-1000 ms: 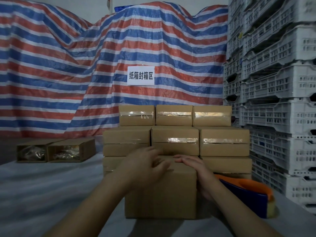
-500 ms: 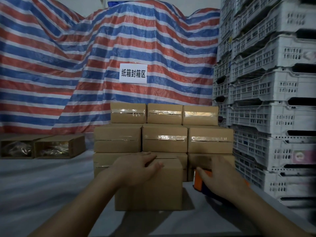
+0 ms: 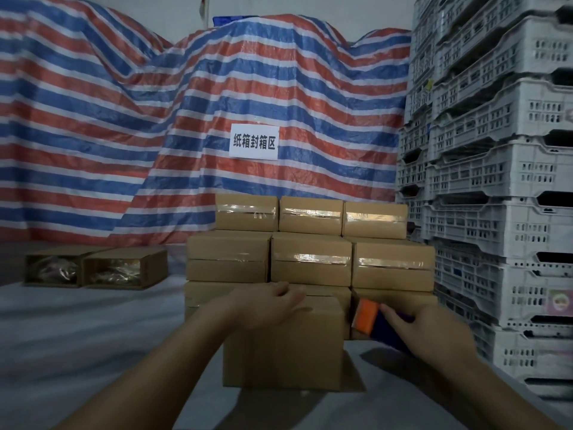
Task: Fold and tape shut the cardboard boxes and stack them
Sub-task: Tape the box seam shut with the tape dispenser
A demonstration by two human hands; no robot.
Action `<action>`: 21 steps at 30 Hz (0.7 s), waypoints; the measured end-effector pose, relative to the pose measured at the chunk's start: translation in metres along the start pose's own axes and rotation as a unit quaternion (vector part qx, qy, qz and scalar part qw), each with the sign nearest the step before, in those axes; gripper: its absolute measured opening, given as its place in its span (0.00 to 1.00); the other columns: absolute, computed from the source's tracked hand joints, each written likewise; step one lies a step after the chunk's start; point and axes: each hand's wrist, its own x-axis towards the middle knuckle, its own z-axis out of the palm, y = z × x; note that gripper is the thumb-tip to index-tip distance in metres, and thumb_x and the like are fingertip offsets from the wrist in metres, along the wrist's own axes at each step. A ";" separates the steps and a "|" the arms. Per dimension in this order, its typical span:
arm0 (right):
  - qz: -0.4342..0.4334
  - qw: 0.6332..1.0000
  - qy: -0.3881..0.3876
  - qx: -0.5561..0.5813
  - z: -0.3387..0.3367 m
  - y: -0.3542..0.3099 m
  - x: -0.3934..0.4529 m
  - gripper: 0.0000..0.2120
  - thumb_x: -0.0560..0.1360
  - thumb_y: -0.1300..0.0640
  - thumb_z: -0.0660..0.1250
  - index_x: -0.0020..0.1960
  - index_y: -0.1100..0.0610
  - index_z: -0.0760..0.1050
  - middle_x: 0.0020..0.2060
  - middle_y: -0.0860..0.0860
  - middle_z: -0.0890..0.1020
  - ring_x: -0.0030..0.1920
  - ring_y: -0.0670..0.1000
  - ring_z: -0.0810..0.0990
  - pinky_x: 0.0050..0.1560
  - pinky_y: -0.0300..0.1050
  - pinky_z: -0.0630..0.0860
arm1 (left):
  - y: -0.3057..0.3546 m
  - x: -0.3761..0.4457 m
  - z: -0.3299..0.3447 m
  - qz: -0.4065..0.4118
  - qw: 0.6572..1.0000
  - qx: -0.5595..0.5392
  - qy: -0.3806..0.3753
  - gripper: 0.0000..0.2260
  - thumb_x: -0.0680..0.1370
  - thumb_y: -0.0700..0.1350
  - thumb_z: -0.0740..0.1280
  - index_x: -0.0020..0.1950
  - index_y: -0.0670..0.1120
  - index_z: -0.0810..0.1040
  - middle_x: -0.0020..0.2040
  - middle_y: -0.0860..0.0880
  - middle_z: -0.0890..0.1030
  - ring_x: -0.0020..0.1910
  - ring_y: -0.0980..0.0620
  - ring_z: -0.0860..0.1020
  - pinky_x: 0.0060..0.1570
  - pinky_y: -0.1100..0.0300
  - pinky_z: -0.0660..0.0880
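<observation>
A closed cardboard box (image 3: 283,355) stands on the grey surface right in front of me. My left hand (image 3: 266,304) lies flat on its top, fingers spread toward the far edge. My right hand (image 3: 434,330) grips an orange and blue tape dispenser (image 3: 367,316) held just right of the box's top right corner. Behind the box rises a stepped stack of taped cardboard boxes (image 3: 311,259), three wide, with clear tape strips across their fronts.
Two open boxes (image 3: 96,268) with plastic-wrapped contents lie on their sides at the left. White plastic crates (image 3: 496,181) are stacked high along the right. A striped tarp (image 3: 186,119) with a white paper sign (image 3: 254,142) hangs behind.
My right hand left the box top, went right to the tape dispenser, took hold of it and lifted it toward the box. My left hand stayed on the box top.
</observation>
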 end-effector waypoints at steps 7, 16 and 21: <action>0.006 0.866 -0.137 0.481 -0.076 -0.075 0.056 0.29 0.74 0.31 0.63 0.47 0.58 0.83 0.34 0.56 0.86 0.34 0.55 0.84 0.40 0.48 0.79 | 0.008 -0.003 -0.018 -0.069 0.957 -0.267 0.086 0.28 0.85 0.56 0.44 0.63 0.42 0.78 0.62 0.41 0.79 0.63 0.45 0.75 0.67 0.52 0.66; -0.129 0.809 -0.310 0.482 -0.073 -0.161 0.068 0.25 0.76 0.37 0.64 0.58 0.58 0.78 0.39 0.56 0.86 0.34 0.51 0.84 0.39 0.44 0.80 | -0.011 0.001 -0.032 -0.081 0.811 -0.573 0.086 0.33 0.84 0.61 0.46 0.50 0.38 0.81 0.50 0.40 0.85 0.53 0.45 0.83 0.61 0.53 0.75; -0.171 0.812 -0.324 0.454 -0.071 -0.167 0.072 0.28 0.70 0.33 0.66 0.57 0.55 0.80 0.40 0.56 0.86 0.35 0.51 0.84 0.36 0.42 0.79 | -0.019 -0.002 -0.036 -0.062 0.766 -0.636 0.074 0.22 0.83 0.57 0.56 0.57 0.40 0.78 0.49 0.42 0.86 0.49 0.46 0.84 0.43 0.58 0.78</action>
